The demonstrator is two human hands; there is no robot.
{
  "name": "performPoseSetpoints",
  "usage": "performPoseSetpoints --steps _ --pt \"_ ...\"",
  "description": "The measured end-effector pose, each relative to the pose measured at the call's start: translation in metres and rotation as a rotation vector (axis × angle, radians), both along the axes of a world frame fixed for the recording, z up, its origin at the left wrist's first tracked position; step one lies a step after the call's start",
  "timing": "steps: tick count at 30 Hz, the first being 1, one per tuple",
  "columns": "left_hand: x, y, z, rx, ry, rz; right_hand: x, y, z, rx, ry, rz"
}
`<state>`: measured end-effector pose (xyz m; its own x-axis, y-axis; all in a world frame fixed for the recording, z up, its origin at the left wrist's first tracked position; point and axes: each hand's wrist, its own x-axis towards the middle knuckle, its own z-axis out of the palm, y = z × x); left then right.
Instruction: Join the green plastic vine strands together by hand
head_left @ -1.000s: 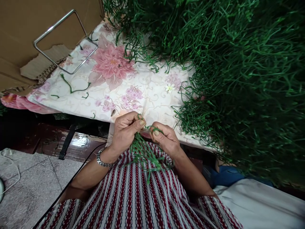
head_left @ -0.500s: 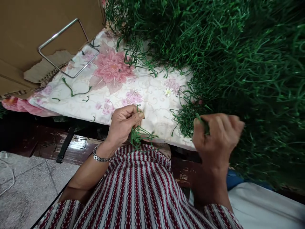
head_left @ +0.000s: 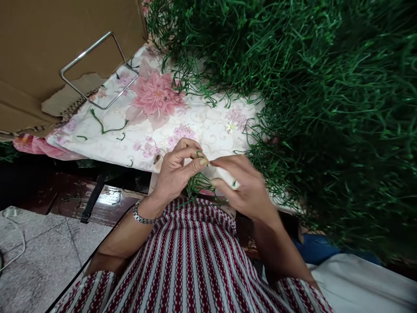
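My left hand (head_left: 177,169) is closed in a pinch, thumb against forefinger, on a thin green artificial plant sprig (head_left: 199,153). Below that pinch hangs a bunch of green strands (head_left: 197,184), partly hidden by the hand. Close on the right is my right hand (head_left: 246,184), its fingertips touching or nearly touching the left thumb tip. Its thumb and forefinger stand apart, with white cloth showing between them. A small green bit (head_left: 234,183) shows in the crook of that thumb. Motion blurs the right fingers slightly.
A large heap of green artificial sprigs (head_left: 312,95) covers the right and back. Beneath lies a floral cloth (head_left: 208,121) with loose green pieces (head_left: 103,129) on its left. A bent metal wire frame (head_left: 85,54) stands by a cardboard box (head_left: 29,48).
My right hand has come left from beside the heap to my left hand, and its fist has loosened. My left hand has shifted slightly right, still pinching.
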<state>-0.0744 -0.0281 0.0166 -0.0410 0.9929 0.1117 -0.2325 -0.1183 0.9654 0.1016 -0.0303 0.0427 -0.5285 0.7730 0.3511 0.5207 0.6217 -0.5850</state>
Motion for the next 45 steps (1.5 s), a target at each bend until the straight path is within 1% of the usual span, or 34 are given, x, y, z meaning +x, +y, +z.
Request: performPoseSetpoints --steps 1,2,3,4,6,10,12,14,17,19,22,24,26,29,31,35,38,42,45 --pt "0.001 0.0 0.0 0.036 0.035 -0.012 -0.01 0.003 -0.007 -0.13 0.053 0.098" --pt "0.002 0.0 0.0 0.063 0.066 -0.027 -0.018 0.006 -0.014 -0.223 0.122 0.152" --pt "0.002 0.0 0.0 0.083 0.089 -0.042 -0.023 0.008 -0.021 -0.288 0.187 0.184" --pt "0.002 -0.001 0.001 0.096 0.107 -0.054 -0.027 0.01 -0.026 -0.32 0.247 0.193" --pt "-0.001 -0.004 0.002 0.109 0.144 -0.049 -0.028 0.01 -0.032 -0.308 0.314 0.179" --pt "-0.007 -0.017 0.005 0.121 0.315 0.064 -0.023 0.005 -0.031 -0.177 0.331 0.062" --pt "-0.007 -0.025 0.003 0.102 0.396 0.042 -0.022 0.004 -0.029 -0.134 0.336 0.025" --pt "-0.006 -0.031 0.0 0.062 0.428 0.001 -0.023 0.003 -0.029 -0.111 0.328 0.006" --pt "-0.006 -0.033 -0.005 -0.014 0.395 -0.015 -0.024 0.003 -0.03 -0.098 0.284 -0.002" --pt "-0.008 -0.031 -0.005 -0.043 0.386 -0.046 -0.023 0.005 -0.029 -0.093 0.227 0.036" --pt "-0.013 -0.028 -0.001 -0.022 0.482 -0.084 -0.019 0.007 -0.025 -0.094 0.105 0.112" --pt "-0.016 -0.028 0.002 -0.011 0.517 -0.106 -0.017 0.009 -0.022 -0.122 0.077 0.142" --pt "-0.016 -0.028 0.004 -0.053 0.457 -0.141 -0.017 0.008 -0.019 -0.162 0.094 0.16" --pt "-0.014 -0.03 0.004 -0.171 0.301 -0.208 -0.019 0.007 -0.017 -0.2 0.1 0.156" --pt "-0.014 -0.03 0.003 -0.204 0.264 -0.236 -0.021 0.005 -0.017 -0.197 0.083 0.14" --pt "-0.014 -0.025 -0.002 -0.18 0.315 -0.278 -0.02 0.004 -0.017 -0.112 0.018 0.121" --pt "-0.016 -0.021 -0.005 -0.134 0.394 -0.308 -0.018 0.002 -0.015 -0.066 -0.118 0.11" --pt "-0.019 -0.018 -0.004 -0.034 0.504 -0.354 -0.016 -0.001 -0.01 -0.083 -0.366 0.126" --pt "-0.021 -0.021 -0.001 0.054 0.628 -0.344 -0.015 0.0 -0.006 -0.116 -0.473 0.175"
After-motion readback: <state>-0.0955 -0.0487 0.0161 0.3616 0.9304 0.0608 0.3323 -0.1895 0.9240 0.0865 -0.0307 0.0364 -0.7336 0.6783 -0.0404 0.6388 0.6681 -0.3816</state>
